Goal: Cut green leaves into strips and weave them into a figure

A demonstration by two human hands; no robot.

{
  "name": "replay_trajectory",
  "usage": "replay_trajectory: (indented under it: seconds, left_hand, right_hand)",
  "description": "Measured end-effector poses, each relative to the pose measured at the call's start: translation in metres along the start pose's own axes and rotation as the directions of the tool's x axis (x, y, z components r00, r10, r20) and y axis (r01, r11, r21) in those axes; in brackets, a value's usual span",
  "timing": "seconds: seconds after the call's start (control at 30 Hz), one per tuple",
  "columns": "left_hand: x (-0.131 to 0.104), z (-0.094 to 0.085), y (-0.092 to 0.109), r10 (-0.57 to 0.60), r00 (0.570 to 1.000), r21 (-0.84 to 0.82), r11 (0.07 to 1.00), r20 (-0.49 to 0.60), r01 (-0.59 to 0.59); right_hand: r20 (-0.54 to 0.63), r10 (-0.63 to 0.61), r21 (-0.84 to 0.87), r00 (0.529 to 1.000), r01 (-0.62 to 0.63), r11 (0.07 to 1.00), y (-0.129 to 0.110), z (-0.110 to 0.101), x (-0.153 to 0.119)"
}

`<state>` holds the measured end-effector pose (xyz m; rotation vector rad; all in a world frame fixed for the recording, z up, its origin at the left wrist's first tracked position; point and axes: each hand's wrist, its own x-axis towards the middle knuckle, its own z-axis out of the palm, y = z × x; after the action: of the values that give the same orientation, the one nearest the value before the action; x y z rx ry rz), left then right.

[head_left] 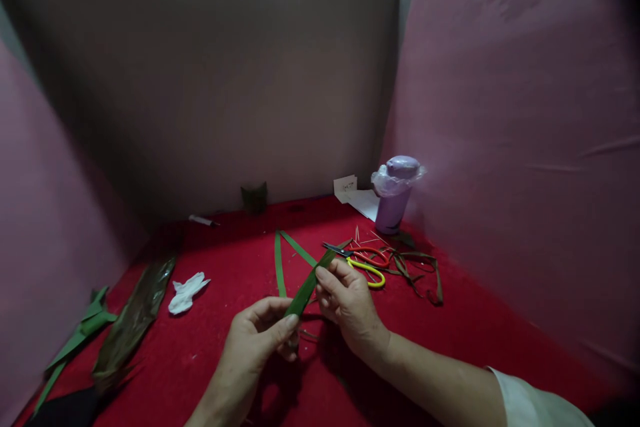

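Observation:
A green leaf strip [304, 295] is stretched at a slant between my two hands above the red cloth. My left hand [265, 337] pinches its lower end between thumb and fingers. Near its upper end, my right hand [347, 300] grips it the same way. Behind the hands, a thin green strip [279, 260] runs up to a pointed bend and back down toward my right hand; whether it joins the held leaf is hidden. Scissors [367, 267] with one red and one yellow handle lie just beyond my right hand, blades pointing left.
Toothpicks [357, 237] and curled brown leaf scraps [415, 270] lie right of the scissors. A purple tumbler [393, 210] stands at the back right beside white papers [364, 202]. Leftward are a crumpled tissue [187, 292], a long brown leaf [135, 313] and green folded leaves [85, 327].

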<state>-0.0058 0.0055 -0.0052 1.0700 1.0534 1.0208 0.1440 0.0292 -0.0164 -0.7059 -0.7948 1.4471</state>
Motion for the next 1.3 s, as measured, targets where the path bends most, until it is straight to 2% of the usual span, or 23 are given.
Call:
replay_trajectory:
  seconds: [0.23, 0.4, 0.63, 0.83, 0.9, 0.97, 1.07, 1.2, 1.3]
  left_hand:
    - [0.000, 0.000, -0.005, -0.058, 0.998, -0.069, 0.996, 0.011, 0.059]
    - [0.000, 0.001, -0.005, -0.120, 0.992, -0.096, 0.989, -0.041, 0.116]
    - [0.001, 0.002, -0.002, -0.140, 0.986, -0.064, 0.989, -0.091, 0.134]
    - [0.000, 0.001, -0.003, -0.176, 0.984, -0.102, 0.979, 0.029, 0.178]
    - [-0.001, 0.002, -0.002, -0.184, 0.982, -0.107, 0.977, 0.031, 0.187]
    - [-0.003, 0.005, -0.001, -0.151, 0.988, -0.101, 0.984, -0.027, 0.147]
    - [-0.007, 0.010, 0.004, -0.004, 0.988, -0.053, 0.999, -0.156, -0.004]
    - [-0.015, 0.019, 0.010, 0.195, 0.943, 0.055, 0.981, -0.271, -0.187]
    - [-0.020, 0.024, 0.011, 0.309, 0.891, 0.115, 0.951, -0.332, -0.287]
  right_hand:
    - [0.039, 0.002, -0.010, 0.999, -0.002, 1.000, 0.001, -0.003, 0.003]
    - [0.034, 0.019, -0.010, 0.999, -0.018, 1.000, 0.000, -0.003, 0.005]
    - [0.013, 0.054, -0.002, 0.998, -0.054, 0.999, -0.002, -0.004, 0.007]
    - [-0.022, 0.086, -0.008, 0.996, -0.086, 0.996, 0.000, -0.006, 0.009]
    - [-0.032, 0.088, -0.005, 0.996, -0.088, 0.996, -0.001, -0.006, 0.009]
    - [-0.032, 0.091, 0.007, 0.995, -0.091, 0.996, -0.002, -0.006, 0.009]
    - [-0.022, 0.106, 0.047, 0.994, -0.105, 0.993, -0.005, -0.004, 0.007]
    - [0.008, 0.128, 0.106, 0.992, -0.128, 0.986, -0.007, -0.003, 0.005]
    - [0.043, 0.134, 0.151, 0.990, -0.139, 0.979, -0.008, -0.003, 0.003]
